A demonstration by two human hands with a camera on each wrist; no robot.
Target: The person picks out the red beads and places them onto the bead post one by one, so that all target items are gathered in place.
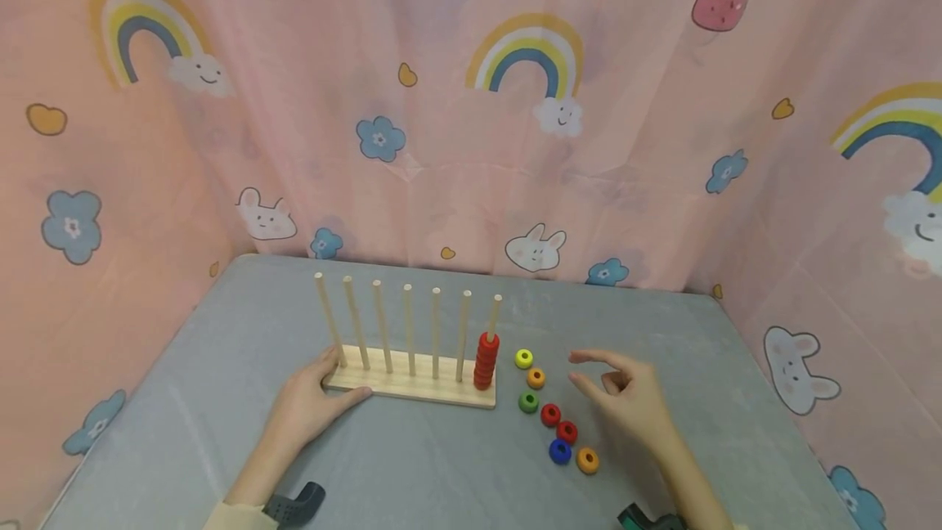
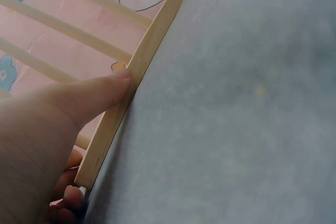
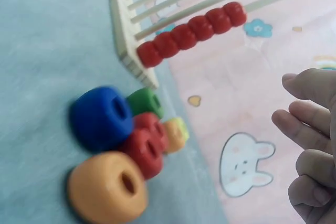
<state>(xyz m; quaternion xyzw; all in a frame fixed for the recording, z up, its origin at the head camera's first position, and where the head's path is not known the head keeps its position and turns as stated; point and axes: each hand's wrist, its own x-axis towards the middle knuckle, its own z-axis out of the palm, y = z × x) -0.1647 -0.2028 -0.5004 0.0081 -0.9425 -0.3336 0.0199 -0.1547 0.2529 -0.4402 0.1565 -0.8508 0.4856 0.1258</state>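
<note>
A wooden peg rack (image 1: 423, 387) with a row of upright pegs stands on the grey table. Several red beads (image 1: 486, 362) are stacked on its rightmost peg. My left hand (image 1: 305, 407) grips the rack's left end, its thumb (image 2: 107, 88) against the front edge and its other fingers round the end and back. To the right, my right hand (image 1: 634, 401) hovers with nothing in it, thumb and index finger spread apart. Nearest to it are loose beads: yellow (image 1: 523, 359), orange (image 1: 536, 378), green (image 1: 528, 401), red (image 1: 550, 415) and blue (image 1: 560, 452).
Another red bead (image 1: 567, 433) touches or nearly touches the blue one, and a second orange bead (image 1: 587, 460) lies closest to me. Behind the grey tabletop (image 1: 412, 473) hangs a pink patterned curtain (image 1: 456, 203), which also runs along both sides.
</note>
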